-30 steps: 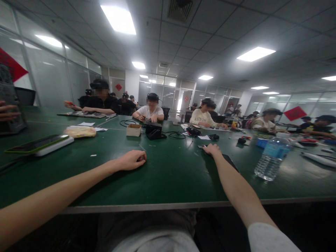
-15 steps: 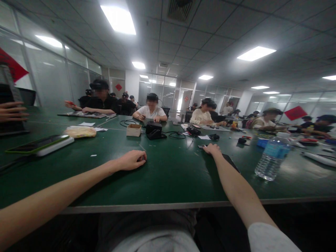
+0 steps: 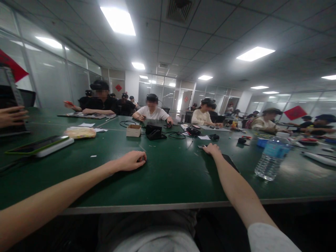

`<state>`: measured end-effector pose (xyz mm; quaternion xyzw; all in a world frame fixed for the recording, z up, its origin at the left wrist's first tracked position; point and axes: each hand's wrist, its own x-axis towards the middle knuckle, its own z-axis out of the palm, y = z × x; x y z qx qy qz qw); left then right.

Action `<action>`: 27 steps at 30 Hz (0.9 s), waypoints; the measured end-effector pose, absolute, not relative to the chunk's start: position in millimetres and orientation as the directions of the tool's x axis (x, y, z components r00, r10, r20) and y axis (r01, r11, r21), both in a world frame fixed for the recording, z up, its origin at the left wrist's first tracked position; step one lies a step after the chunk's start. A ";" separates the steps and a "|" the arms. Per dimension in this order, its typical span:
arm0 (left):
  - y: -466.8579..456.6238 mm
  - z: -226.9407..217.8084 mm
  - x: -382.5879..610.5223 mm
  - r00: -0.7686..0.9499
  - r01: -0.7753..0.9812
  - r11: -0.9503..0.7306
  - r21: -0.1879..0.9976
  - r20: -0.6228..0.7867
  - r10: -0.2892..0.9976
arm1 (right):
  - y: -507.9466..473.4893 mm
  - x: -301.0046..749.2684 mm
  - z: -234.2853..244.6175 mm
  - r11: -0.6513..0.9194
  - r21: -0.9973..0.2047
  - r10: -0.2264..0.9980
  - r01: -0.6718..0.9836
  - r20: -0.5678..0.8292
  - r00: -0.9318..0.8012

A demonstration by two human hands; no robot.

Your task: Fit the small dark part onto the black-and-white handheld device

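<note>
Both my bare arms lie stretched out on the green table (image 3: 168, 182). My left hand (image 3: 131, 160) rests on the tabletop with its fingers curled in, and a small dark thing shows at the fingertips that I cannot make out. My right hand (image 3: 213, 149) lies farther out with its fingers spread loosely downward, holding nothing. Its wrist lies over a flat black slab (image 3: 230, 161). A small dark piece (image 3: 200, 147) sits just left of its fingertips.
A clear water bottle (image 3: 271, 157) stands at the right. At left lies a green-edged tablet on a white base (image 3: 39, 145), with a wrapped package (image 3: 80, 132) behind it. A small cardboard box (image 3: 133, 130) and a black device with cables (image 3: 154, 132) sit mid-table. Several people sit across; another person's hand (image 3: 10, 116) is at far left.
My hands have stayed put. The other person's hand at far left shifted and tilted the dark thing it holds. The person in white opposite reached a hand out to the right.
</note>
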<state>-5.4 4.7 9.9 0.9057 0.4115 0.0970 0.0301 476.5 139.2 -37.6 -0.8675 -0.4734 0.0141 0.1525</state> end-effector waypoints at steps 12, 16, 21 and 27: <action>4.5 9.8 -5.2 0.642 0.741 -0.659 0.129 0.148 0.752 | 140.7 480.0 -37.8 -0.481 -0.273 0.839 0.833 0.129 0.528; 5.3 10.1 -5.3 0.646 0.738 -0.663 0.125 0.151 0.748 | 141.0 480.3 -37.9 -0.475 -0.266 0.849 0.839 0.109 0.516; 6.1 9.6 -5.8 0.645 0.740 -0.660 0.130 0.142 0.751 | 141.6 481.7 -38.0 -0.454 -0.260 0.867 0.852 0.091 0.490; 4.2 11.3 -5.7 0.647 0.739 -0.663 0.122 0.147 0.748 | 140.3 480.2 -37.7 -0.462 -0.271 0.858 0.844 0.104 0.503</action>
